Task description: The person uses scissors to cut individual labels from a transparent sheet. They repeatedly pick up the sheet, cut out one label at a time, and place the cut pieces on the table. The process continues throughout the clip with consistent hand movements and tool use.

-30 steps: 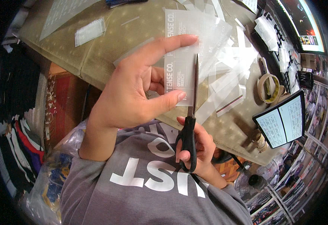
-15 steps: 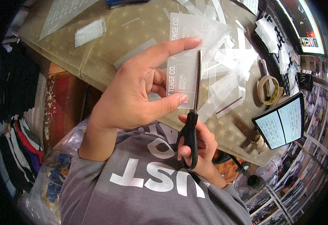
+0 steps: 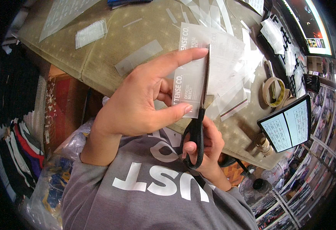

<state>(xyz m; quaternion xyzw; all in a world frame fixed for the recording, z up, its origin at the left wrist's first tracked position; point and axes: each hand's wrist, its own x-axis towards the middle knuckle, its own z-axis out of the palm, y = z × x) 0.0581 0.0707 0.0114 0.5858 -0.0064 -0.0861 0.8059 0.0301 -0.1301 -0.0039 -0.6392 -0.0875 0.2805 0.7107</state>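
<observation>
A translucent film sheet with white print [image 3: 190, 82] is pinched by my left hand [image 3: 133, 97], thumb on its near edge and index finger stretched along it toward the scissors' tip. My right hand [image 3: 212, 143] grips black-handled scissors [image 3: 197, 134], fingers through the loops. Their blades point away from me and lie along the film, looking nearly closed, just right of the printed strip. The wider part of the film spreads to the right of the blades. My left fingers behind the sheet are partly hidden.
Clear offcut strips [image 3: 219, 17] litter the table [image 3: 68, 53]. A small printed film piece [image 3: 91, 34] and a plain translucent strip [image 3: 139, 56] lie leftward. To the right are a tape roll [image 3: 274, 92], a keyboard [image 3: 287, 42], a tablet-like screen [image 3: 285, 122] and a fan [image 3: 262, 186].
The film and my left hand have shifted slightly right and toward me. The scissors' blades reach farther up along the film, and more of its right part lies fanned out.
</observation>
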